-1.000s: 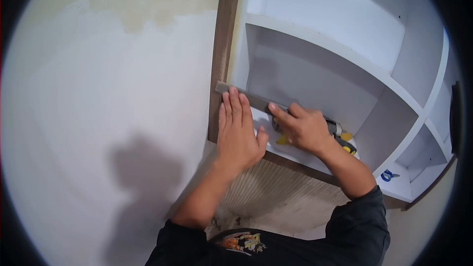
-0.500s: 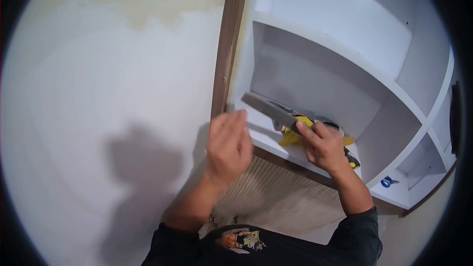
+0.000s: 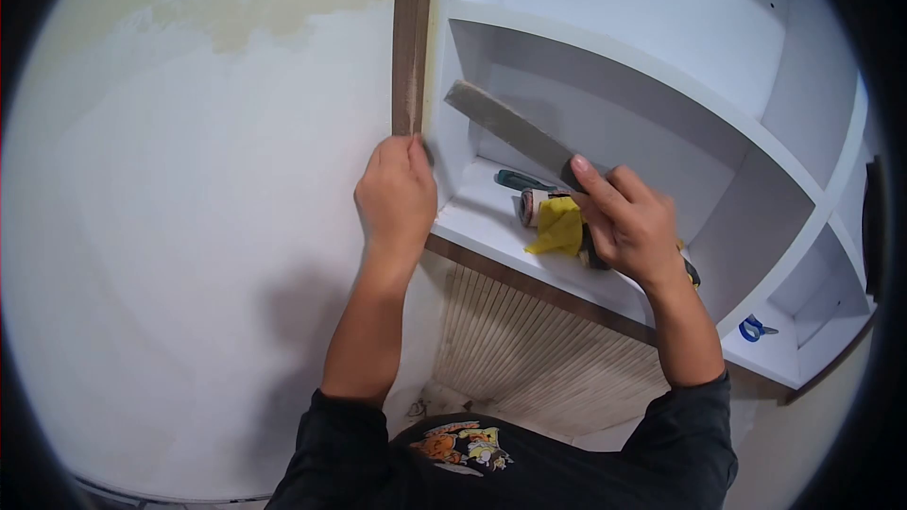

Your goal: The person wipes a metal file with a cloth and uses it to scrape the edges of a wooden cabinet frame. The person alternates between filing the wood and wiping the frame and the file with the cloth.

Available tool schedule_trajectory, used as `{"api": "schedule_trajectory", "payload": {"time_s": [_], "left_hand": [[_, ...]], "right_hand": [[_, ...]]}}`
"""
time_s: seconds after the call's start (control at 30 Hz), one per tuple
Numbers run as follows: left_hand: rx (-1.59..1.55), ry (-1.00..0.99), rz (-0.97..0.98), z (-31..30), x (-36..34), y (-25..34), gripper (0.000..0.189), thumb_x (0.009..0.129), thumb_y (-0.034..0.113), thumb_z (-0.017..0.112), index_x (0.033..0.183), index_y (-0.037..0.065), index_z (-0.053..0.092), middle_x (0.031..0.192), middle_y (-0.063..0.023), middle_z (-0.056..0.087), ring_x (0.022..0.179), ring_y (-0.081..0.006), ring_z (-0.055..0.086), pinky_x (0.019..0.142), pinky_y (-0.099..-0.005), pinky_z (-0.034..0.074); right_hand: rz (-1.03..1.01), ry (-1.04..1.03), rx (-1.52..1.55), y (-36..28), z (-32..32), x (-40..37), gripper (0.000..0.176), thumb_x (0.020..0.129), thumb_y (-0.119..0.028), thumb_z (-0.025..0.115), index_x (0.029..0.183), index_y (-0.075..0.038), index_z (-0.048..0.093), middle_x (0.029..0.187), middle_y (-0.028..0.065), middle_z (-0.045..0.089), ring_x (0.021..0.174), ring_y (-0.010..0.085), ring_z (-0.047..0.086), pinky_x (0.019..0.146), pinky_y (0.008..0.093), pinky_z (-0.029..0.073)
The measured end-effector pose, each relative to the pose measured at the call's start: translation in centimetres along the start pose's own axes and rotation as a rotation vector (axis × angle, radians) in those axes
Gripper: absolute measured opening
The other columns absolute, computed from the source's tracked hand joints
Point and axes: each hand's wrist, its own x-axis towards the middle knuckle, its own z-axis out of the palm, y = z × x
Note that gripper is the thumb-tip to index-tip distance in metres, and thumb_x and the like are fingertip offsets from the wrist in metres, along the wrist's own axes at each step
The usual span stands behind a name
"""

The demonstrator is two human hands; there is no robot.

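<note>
My right hand point(image 3: 631, 222) is closed round the dark handle of a flat metal file point(image 3: 515, 132). The file's long grey blade points up and left, in front of the shelf compartment. My left hand point(image 3: 397, 191) is closed at the brown wooden trim point(image 3: 412, 47) on the cabinet's left edge, its thumb against the wood. A pale, worn-looking streak runs along the trim just above that thumb. Behind the right hand, a yellow cloth point(image 3: 557, 227) lies on the shelf, partly covered by the hand.
The white shelf unit point(image 3: 614, 52) has several compartments. A green-handled tool point(image 3: 524, 179) and a roll point(image 3: 531, 207) lie beside the cloth. Blue scissors point(image 3: 753, 328) rest in the lower right compartment. A partly coated wall point(image 3: 189, 227) stands on the left, and a ribbed panel point(image 3: 539, 340) below.
My left hand has moved up and left onto the wooden trim. The file has risen, with its tip higher, and the view has shifted a little.
</note>
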Motion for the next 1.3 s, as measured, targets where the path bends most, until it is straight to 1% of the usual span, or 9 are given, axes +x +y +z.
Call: {"api": "schedule_trajectory", "payload": {"time_s": [0.1,0.2,0.3,0.4,0.5,0.6,0.7,1.03,1.3], "left_hand": [[0.218,-0.386,-0.082,-3.1,-4.1,-0.9,0.022,0.098,0.020,0.062,0.084,0.003,0.066,0.077,-0.0183,0.067,0.070,-0.0414,0.064,0.063,-0.0494,0.049],[0.359,-0.726,-0.192,-5.7,-6.9,-0.4,0.022,0.098,0.022,0.062,0.088,0.003,0.065,0.073,-0.0174,0.065,0.066,-0.0394,0.063,0.062,-0.0493,0.049],[0.173,-0.418,0.057,-5.2,-6.1,0.2,0.022,0.099,0.023,0.062,0.102,0.002,0.068,0.073,-0.0152,0.064,0.067,-0.0355,0.064,0.063,-0.0475,0.049],[0.120,-0.429,-0.215,-4.7,-3.0,2.0,0.037,0.097,0.023,0.064,0.125,-0.001,0.062,0.073,-0.0094,0.065,0.069,-0.0285,0.064,0.062,-0.0457,0.048],[-0.032,-0.274,-0.066,-4.2,-3.9,1.9,0.057,0.097,0.023,0.064,0.144,-0.005,0.047,0.107,-0.0163,0.070,0.102,-0.0316,0.067,0.082,-0.0462,0.052],[0.153,-0.187,0.379,-3.0,-6.0,4.6,0.065,0.100,0.030,0.060,0.149,-0.007,0.040,0.145,-0.0267,0.051,0.137,-0.0420,0.047,0.109,-0.0540,0.038],[0.024,-0.356,0.264,-0.7,-6.3,3.7,0.072,0.103,0.039,0.054,0.152,-0.009,0.034,0.163,-0.0303,0.023,0.152,-0.0484,0.019,0.121,-0.0605,0.016],[0.079,-0.301,0.279,0.4,-2.5,2.7,0.077,0.103,0.043,0.051,0.154,-0.010,0.029,0.163,-0.0300,0.023,0.151,-0.0471,0.023,0.120,-0.0605,0.021],[-0.003,-0.364,0.282,0.8,-4.5,2.5,0.078,0.102,0.034,0.054,0.156,-0.011,0.020,0.163,-0.0337,0.017,0.151,-0.0521,0.016,0.121,-0.0596,0.016]], "right_hand": [[-0.002,-0.095,-0.018,-0.3,0.0,-0.1,0.064,0.084,-0.012,0.075,0.143,-0.030,0.059,0.075,0.0030,0.049,0.054,0.0209,0.053,0.047,0.0351,0.045],[-0.020,-0.184,-0.022,-0.3,0.9,-0.4,0.065,0.084,-0.013,0.074,0.144,-0.031,0.057,0.077,0.0027,0.052,0.057,0.0221,0.057,0.049,0.0355,0.048],[-0.010,-0.194,0.012,0.0,1.6,-0.5,0.066,0.084,-0.013,0.074,0.144,-0.031,0.056,0.079,0.0027,0.053,0.060,0.0231,0.058,0.050,0.0368,0.050],[0.023,-0.174,0.030,0.0,1.9,0.1,0.066,0.082,-0.013,0.075,0.143,-0.031,0.057,0.079,0.0029,0.054,0.061,0.0239,0.060,0.050,0.0382,0.051],[0.030,-0.205,0.001,0.0,1.9,-0.2,0.067,0.081,-0.014,0.075,0.143,-0.031,0.057,0.080,0.0031,0.054,0.061,0.0240,0.061,0.051,0.0389,0.051],[-0.035,-0.232,0.010,-0.3,2.8,-0.4,0.066,0.081,-0.015,0.075,0.142,-0.031,0.058,0.080,0.0032,0.055,0.061,0.0235,0.062,0.051,0.0387,0.052],[-0.066,-0.222,0.052,-0.5,3.6,0.0,0.064,0.083,-0.012,0.075,0.142,-0.030,0.058,0.077,0.0031,0.053,0.059,0.0229,0.059,0.050,0.0375,0.051],[-0.070,-0.164,-0.038,0.2,6.1,3.4,0.064,0.078,-0.018,0.075,0.139,-0.032,0.060,0.079,0.0046,0.053,0.057,0.0247,0.062,0.049,0.0383,0.052],[-0.069,-0.234,-0.053,0.3,5.4,2.9,0.061,0.080,-0.020,0.074,0.139,-0.033,0.060,0.080,0.0054,0.054,0.056,0.0255,0.060,0.048,0.0396,0.051]]}}
